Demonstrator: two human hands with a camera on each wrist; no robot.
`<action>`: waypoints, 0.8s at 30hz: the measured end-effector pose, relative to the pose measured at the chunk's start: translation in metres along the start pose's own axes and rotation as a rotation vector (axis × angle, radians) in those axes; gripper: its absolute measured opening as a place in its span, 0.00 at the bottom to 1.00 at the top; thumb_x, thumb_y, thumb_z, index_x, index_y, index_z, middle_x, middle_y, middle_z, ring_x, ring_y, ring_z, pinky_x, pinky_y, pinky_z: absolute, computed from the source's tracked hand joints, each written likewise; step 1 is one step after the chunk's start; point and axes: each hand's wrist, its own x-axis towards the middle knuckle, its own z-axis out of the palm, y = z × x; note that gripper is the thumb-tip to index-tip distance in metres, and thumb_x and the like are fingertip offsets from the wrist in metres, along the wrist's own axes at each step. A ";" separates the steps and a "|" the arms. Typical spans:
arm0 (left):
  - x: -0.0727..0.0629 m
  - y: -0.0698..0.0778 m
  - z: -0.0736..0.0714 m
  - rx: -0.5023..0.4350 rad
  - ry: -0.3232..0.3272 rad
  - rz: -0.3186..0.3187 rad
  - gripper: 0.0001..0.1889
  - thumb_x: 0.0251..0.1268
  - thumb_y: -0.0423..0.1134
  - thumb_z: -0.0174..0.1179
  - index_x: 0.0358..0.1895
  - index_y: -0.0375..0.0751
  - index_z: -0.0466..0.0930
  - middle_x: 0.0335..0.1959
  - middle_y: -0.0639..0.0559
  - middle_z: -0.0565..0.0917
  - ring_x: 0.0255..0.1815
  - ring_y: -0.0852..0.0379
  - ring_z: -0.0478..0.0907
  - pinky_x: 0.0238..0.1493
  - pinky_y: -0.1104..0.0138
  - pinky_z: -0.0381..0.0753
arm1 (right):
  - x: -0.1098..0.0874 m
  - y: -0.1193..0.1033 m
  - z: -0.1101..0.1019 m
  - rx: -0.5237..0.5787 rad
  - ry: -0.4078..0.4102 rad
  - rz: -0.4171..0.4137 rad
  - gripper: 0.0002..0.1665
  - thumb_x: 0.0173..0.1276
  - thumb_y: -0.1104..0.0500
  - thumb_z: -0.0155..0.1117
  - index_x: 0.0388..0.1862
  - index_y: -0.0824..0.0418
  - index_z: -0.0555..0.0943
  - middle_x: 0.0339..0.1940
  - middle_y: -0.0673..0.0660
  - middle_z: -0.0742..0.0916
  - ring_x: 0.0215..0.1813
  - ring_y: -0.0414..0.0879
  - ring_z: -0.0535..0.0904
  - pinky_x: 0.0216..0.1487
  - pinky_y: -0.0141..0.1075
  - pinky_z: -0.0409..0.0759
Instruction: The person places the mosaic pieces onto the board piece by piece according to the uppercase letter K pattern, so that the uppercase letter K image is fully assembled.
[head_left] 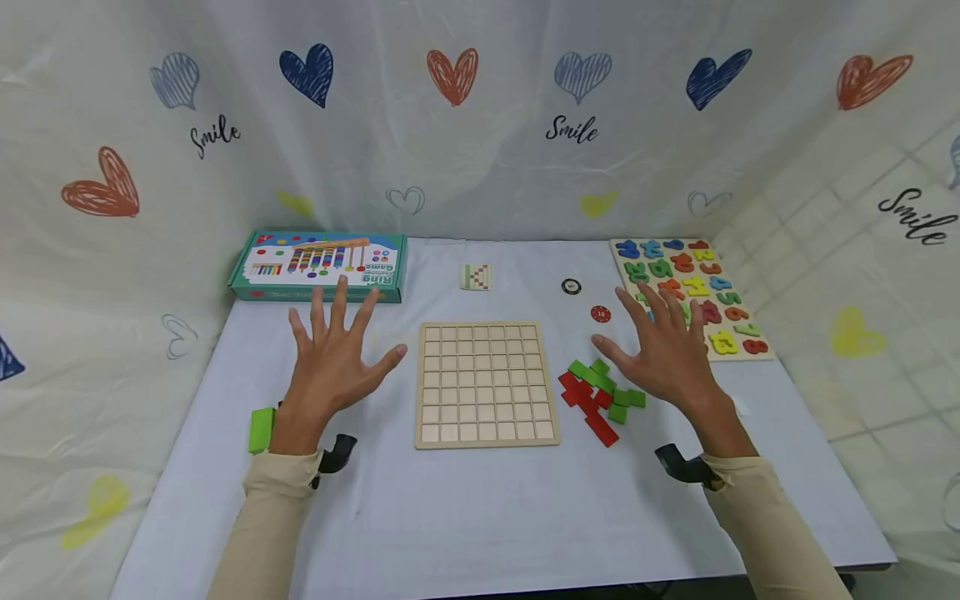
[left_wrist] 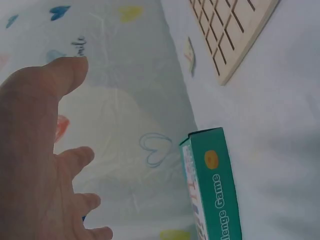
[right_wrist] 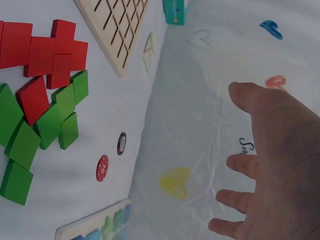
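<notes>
My left hand (head_left: pixel 330 362) hovers with fingers spread, left of a wooden grid board (head_left: pixel 487 385) and in front of a green game box (head_left: pixel 318 267). It holds nothing. On the other side, my right hand (head_left: pixel 667 354) is likewise spread and empty, raised over the table between the loose tiles and a number puzzle board (head_left: pixel 759 360). Red tiles (head_left: pixel 602 429) and green tiles (head_left: pixel 618 413) lie in a loose cluster just right of the grid board. In the right wrist view, the red tiles (right_wrist: pixel 42 55) and green tiles (right_wrist: pixel 22 142) lie apart from the hand.
A small patterned card (head_left: pixel 476 277) lies behind the grid board. A black round chip (head_left: pixel 572 287) and a red round chip (head_left: pixel 601 314) sit left of the puzzle board. A curtain printed with hearts (head_left: pixel 480 167) hangs behind the white table (head_left: pixel 465 525).
</notes>
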 end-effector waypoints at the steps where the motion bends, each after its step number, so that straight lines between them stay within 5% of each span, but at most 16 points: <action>1: 0.000 0.000 0.002 -0.010 -0.006 -0.002 0.51 0.70 0.75 0.53 0.89 0.57 0.47 0.90 0.41 0.34 0.87 0.28 0.26 0.75 0.22 0.27 | 0.000 0.000 0.001 0.000 -0.003 0.004 0.55 0.70 0.32 0.64 0.88 0.51 0.57 0.87 0.68 0.58 0.85 0.73 0.50 0.80 0.74 0.30; 10: -0.002 -0.003 0.040 -0.244 -0.181 -0.025 0.49 0.74 0.69 0.57 0.89 0.61 0.42 0.90 0.42 0.39 0.88 0.31 0.35 0.79 0.27 0.29 | -0.001 0.005 0.011 -0.020 -0.017 0.005 0.55 0.68 0.34 0.67 0.87 0.52 0.60 0.86 0.69 0.60 0.84 0.71 0.53 0.79 0.77 0.39; 16: -0.002 -0.003 0.063 -0.376 -0.268 -0.020 0.46 0.75 0.56 0.63 0.88 0.52 0.50 0.89 0.38 0.46 0.87 0.29 0.42 0.79 0.27 0.37 | 0.000 0.010 0.024 -0.021 -0.039 -0.011 0.50 0.67 0.37 0.71 0.82 0.56 0.68 0.85 0.68 0.62 0.83 0.71 0.55 0.79 0.77 0.41; 24: -0.005 0.000 0.075 -0.415 -0.381 -0.004 0.45 0.73 0.49 0.66 0.87 0.53 0.53 0.89 0.42 0.51 0.87 0.31 0.44 0.78 0.27 0.38 | 0.003 0.012 0.049 -0.040 -0.174 -0.045 0.38 0.68 0.48 0.75 0.75 0.55 0.77 0.80 0.68 0.72 0.80 0.70 0.63 0.77 0.76 0.53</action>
